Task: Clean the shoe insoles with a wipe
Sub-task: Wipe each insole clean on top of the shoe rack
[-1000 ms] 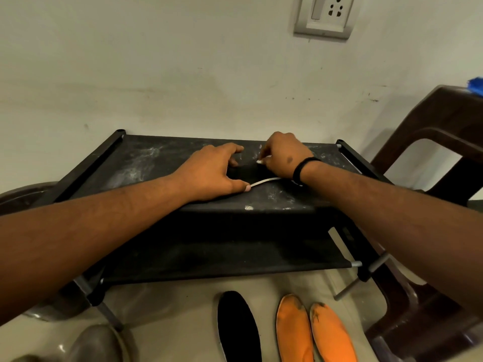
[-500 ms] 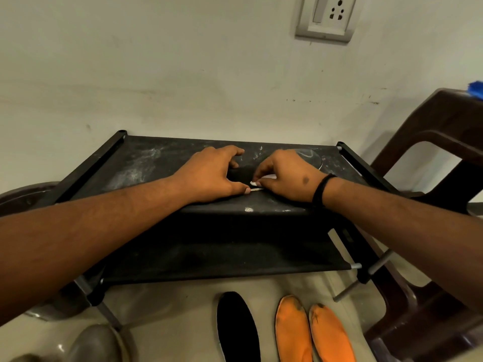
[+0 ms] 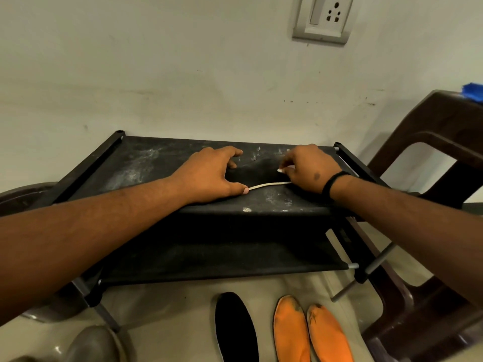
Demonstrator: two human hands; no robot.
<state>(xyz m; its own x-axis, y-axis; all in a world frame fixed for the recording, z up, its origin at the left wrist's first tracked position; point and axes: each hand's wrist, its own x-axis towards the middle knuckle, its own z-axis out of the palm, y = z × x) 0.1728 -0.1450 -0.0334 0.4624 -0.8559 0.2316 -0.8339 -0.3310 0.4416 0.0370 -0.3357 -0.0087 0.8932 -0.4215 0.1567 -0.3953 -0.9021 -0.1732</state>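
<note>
Against the wall, a black shoe rack w/ a dusty fabric top shelf is taking up most of the view, and a brown plastic chair is standing just beside it on the right. On the top shelf a dark insole is lying flat btwn the two hands, its pale edge showing as a thin curved line. Down on the floor, a black insole and two orange insoles are lying side by side, the orange pair touching and smudged dark at the toes (prob. still to be cleaned). The left hand is pressing down on one end of the shelf insole, thumb at the pale edge, fingers curled over the far side. The right hand is pinching a small white wipe in curled fingers, held against the other end. Judging by the look, the insole is going to handle light, thin and floppy, likely sliding or buckling under a rub, so pinning one end and stroking away from the pin seems best. The wipe is looking soft, prob. damp; bunching it under the fingertips should be giving more pressure.
</note>
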